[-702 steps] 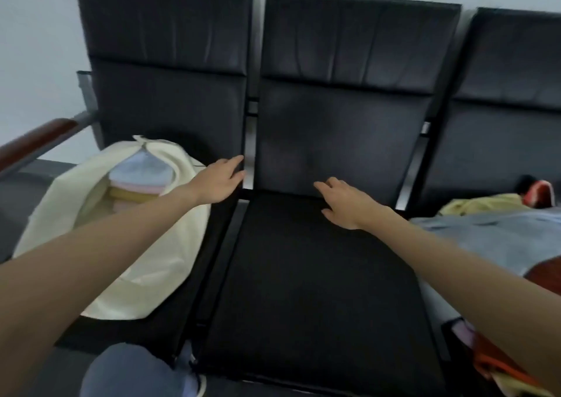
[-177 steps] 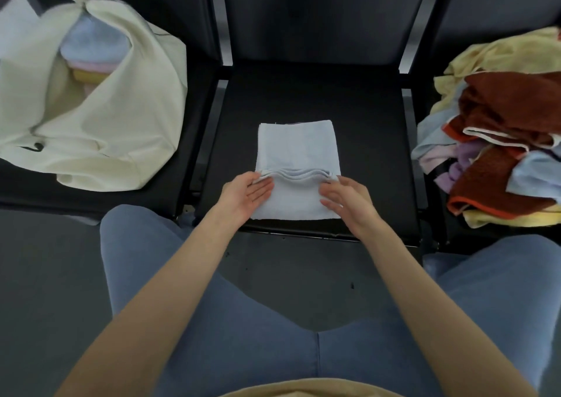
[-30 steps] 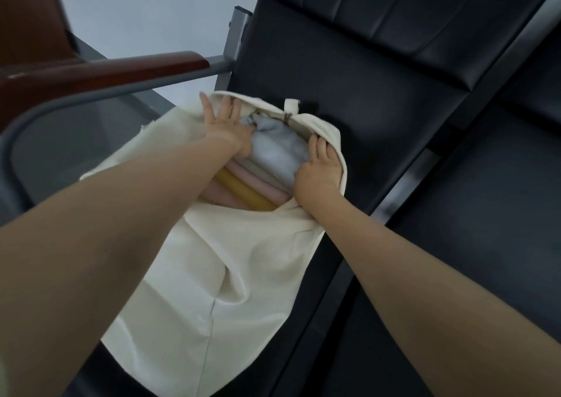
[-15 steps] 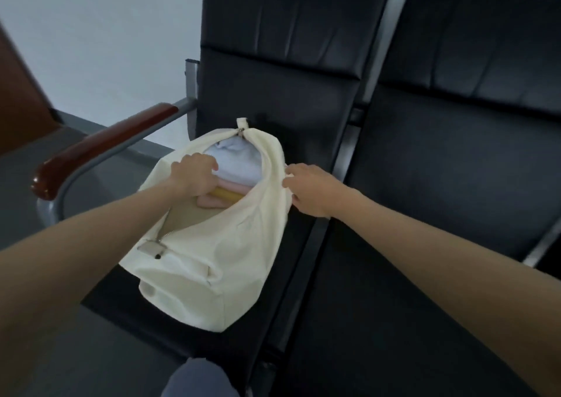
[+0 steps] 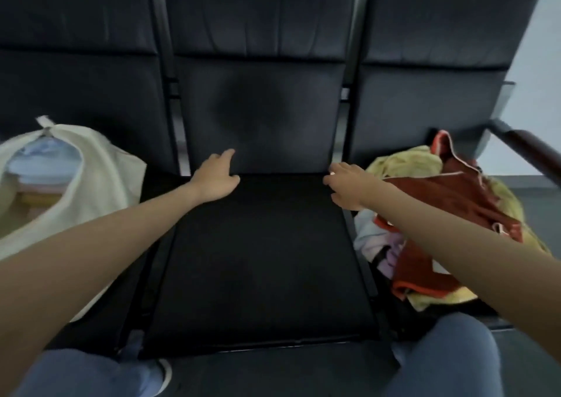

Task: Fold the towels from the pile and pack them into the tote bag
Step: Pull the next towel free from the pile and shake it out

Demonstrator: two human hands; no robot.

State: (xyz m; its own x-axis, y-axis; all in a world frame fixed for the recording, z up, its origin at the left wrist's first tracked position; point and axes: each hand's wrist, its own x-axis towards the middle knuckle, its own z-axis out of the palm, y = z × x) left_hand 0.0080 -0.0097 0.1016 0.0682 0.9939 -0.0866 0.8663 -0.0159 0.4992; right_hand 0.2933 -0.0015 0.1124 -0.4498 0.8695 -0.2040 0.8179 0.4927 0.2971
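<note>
While both arms reach out over the middle seat, the scene lies as follows.

Seats: a row of three black padded seats (image 5: pixel 258 245), seen from the front; the middle one's cushion carries nothing on its surface.

Left hand: the left hand (image 5: pixel 217 178) is over the rear left corner of the middle cushion, where cushion meets backrest; fingers loosely spread, palm down, grasping nothing. Whether it touches the cushion cannot be told.

Right hand: the right hand (image 5: pixel 349 187) is at the rear right corner of the middle cushion, just beside the pile; fingers loosely curled and parted, nothing in its grasp.

Tote bag: the cream tote bag (image 5: pixel 100 184) sits on the left seat, its mouth open toward the viewer, its right side near the left edge of the middle seat.

Packed towels: folded towels (image 5: pixel 42 166) lie stacked inside the bag, a pale blue one on top and a yellow one lower down.

Pile: the towel pile (image 5: pixel 455 214) lies loose on the right seat, dark red on top, yellow at the rear and front, pale pink and lilac at its left edge; the right forearm crosses above it.

Armrest: a brown armrest (image 5: pixel 534 153) runs along the right seat's outer edge.

Legs: blue trousers (image 5: pixel 440 360) show at the bottom, before the seats' front edge.
</note>
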